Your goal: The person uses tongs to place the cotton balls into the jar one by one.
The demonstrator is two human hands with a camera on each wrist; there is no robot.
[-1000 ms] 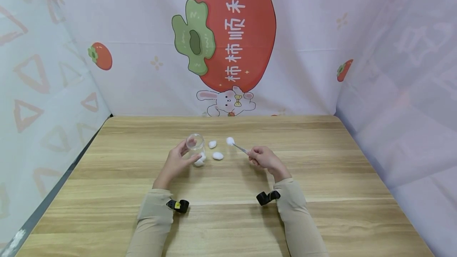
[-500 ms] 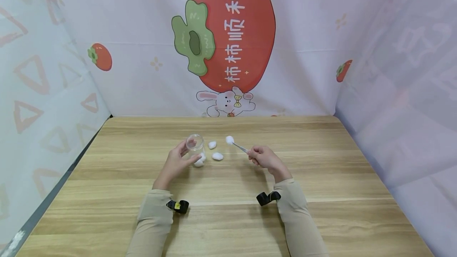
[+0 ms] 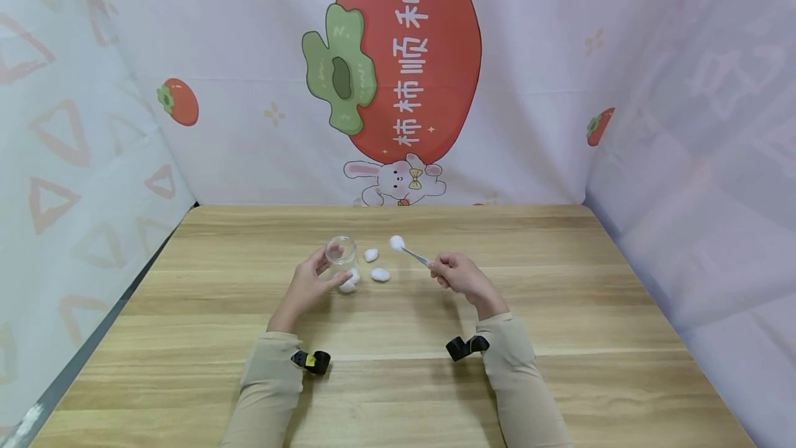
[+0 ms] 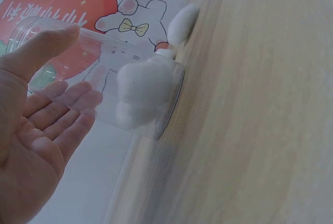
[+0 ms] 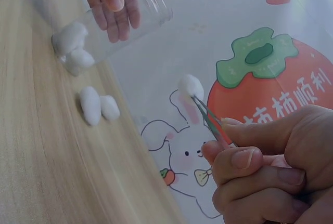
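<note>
My left hand (image 3: 314,282) grips a clear, lidless jar (image 4: 112,52) upright on the table, its thumb on one side and fingers round the other. Several white cotton balls (image 4: 143,94) lie at the jar's bottom. My right hand (image 3: 459,274) pinches metal tweezers (image 3: 415,256) between thumb and fingers. At their tips a cotton ball (image 5: 191,86) is held above the table, right of the jar and higher than its base. Two more cotton balls, a longer one (image 5: 90,105) and a rounder one (image 5: 110,107), rest on the tabletop just right of the jar.
The wooden table (image 3: 398,393) carries these things near its far half. A printed cloth (image 3: 249,157) with a persimmon and a rabbit hangs behind it, and pale cloths flank both sides. A black wrist camera (image 3: 468,346) sits on each sleeve.
My right hand has shifted slightly left with the tweezers, bringing the held cotton ball a little nearer the jar. The left hand and jar stay in place.
</note>
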